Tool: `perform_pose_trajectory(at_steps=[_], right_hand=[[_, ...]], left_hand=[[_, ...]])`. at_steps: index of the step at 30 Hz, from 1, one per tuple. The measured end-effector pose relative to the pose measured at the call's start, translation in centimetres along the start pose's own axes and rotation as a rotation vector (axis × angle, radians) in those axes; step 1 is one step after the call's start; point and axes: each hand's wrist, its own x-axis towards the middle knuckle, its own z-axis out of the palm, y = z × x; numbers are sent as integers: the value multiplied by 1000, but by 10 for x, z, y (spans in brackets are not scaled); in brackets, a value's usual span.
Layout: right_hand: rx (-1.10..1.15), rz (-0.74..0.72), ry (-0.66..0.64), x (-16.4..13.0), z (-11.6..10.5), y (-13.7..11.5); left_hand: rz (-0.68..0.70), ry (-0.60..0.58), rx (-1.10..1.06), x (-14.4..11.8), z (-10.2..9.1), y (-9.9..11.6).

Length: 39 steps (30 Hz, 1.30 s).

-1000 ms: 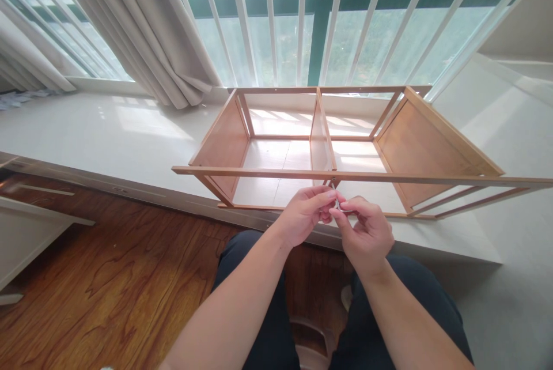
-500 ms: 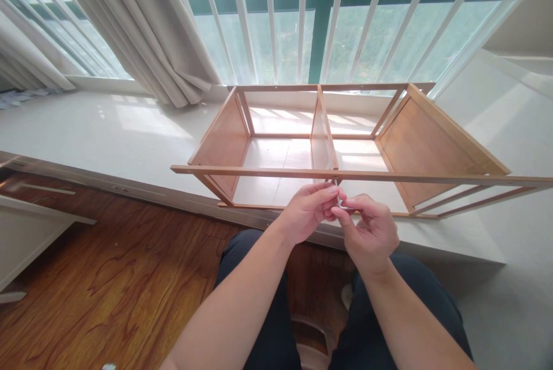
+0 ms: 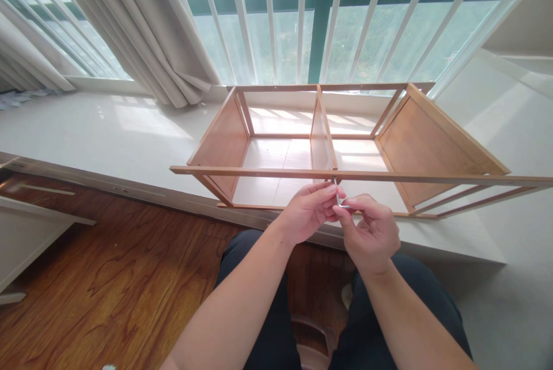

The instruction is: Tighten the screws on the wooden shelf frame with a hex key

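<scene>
A wooden shelf frame lies on the pale window ledge, with a divider panel in its middle. An L-shaped hex key reaches up to the underside of the front rail, where the divider meets it. My left hand is closed, its thumb and fingers pinching the key's long arm. My right hand pinches the short, bent arm between thumb and forefinger. Whatever screw the tip meets is hidden by the rail.
Barred windows stand behind the ledge, with a beige curtain at the left. White furniture rests on the wooden floor. Below, my knees flank part of a stool.
The short arm of the hex key has swung slightly and shows more clearly between my right fingertips. Both hands and the wooden frame stay almost in place.
</scene>
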Motion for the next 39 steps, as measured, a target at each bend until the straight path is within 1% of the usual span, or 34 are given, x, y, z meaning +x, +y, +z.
perform_pose_trajectory(at_steps=[9,15,22,25,32,39], right_hand=[[4,-44,-23,4,1,-4],[0,-54,-33,5,0,-5],[1,-30,-72,4,6,-3],[0,-28,-85,3,10,-2],[-39,-9,-72,-2,16,1],[-85,-6,-57,-4,19,0]], left_hand=[[-6,2,-63,0,0,-2],[12,-4,-53,2,-3,-4],[28,51,-23,6,-6,-6],[30,54,-2,7,-8,-6],[53,55,34,6,-10,-6],[79,64,46,2,-8,-6]])
